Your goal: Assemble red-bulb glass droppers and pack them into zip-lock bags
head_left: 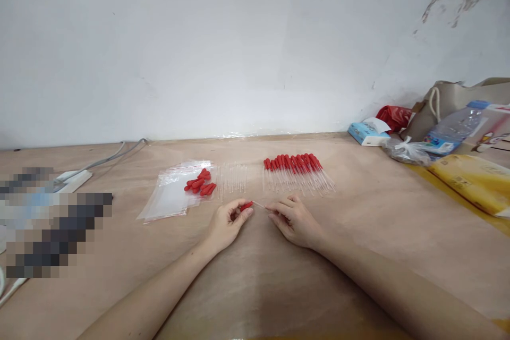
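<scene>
- Red bulbs (197, 184) heaped on clear bags (165, 199), desk's (358, 202) left side
- bunch of bare tubes (234, 178) right beside
- left fingers (236, 203) pinching another bulb (246, 205)
- skinny tube (258, 204) reaching from that bulb to pinching right fingers (279, 206)
- red-topped tubes (298, 164) neatly lined up beyond those

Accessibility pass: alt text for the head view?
A person's left hand holds a red bulb, right hand a thin clear tube, its end at the bulb's tip, over a brown table. Beyond lie red bulbs at the edge of clear bags, loose tubes and a row of red-topped tubes.
</scene>
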A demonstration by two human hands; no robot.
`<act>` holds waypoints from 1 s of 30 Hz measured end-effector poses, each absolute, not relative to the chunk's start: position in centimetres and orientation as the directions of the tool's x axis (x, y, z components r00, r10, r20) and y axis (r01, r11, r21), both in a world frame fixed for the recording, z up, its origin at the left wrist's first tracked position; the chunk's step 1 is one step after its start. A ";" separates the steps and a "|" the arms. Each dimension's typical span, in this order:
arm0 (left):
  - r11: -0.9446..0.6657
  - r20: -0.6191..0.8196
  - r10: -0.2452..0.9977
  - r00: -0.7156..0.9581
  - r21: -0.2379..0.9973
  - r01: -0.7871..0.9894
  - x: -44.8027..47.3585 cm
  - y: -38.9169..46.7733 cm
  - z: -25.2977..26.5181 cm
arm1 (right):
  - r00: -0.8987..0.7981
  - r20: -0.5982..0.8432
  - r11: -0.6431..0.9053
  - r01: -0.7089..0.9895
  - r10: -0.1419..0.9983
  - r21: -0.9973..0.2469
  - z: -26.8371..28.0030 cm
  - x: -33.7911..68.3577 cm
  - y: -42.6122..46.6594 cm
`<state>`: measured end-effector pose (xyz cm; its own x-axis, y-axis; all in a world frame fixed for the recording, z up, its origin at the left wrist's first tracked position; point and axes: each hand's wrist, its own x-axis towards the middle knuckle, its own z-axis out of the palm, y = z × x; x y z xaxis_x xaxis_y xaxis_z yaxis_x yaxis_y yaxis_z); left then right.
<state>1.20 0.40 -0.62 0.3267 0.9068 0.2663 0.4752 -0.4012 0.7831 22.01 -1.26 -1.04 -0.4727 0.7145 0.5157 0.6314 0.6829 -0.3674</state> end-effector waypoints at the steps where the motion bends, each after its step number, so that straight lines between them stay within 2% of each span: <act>1: -0.423 0.283 0.898 0.338 0.770 0.478 1.2 0.4 -0.7 | -0.483 0.511 0.691 0.616 0.711 -0.378 -1.0 21.9 -1.3; 7: -0.534 0.392 0.838 0.379 0.729 0.428 0.9 0.3 -0.7 | -0.535 0.483 0.718 0.569 0.693 -0.400 -0.8 22.2 -1.1; 19: -0.623 0.303 0.744 0.595 0.638 0.453 1.0 -0.7 0.4 | -0.617 0.496 0.769 0.610 0.611 -0.189 -0.7 23.3 -0.4; 30: -0.680 0.322 0.704 0.634 0.562 0.470 0.9 -0.7 0.1 | -0.612 0.477 0.759 0.615 0.631 -0.214 -0.6 21.9 -1.0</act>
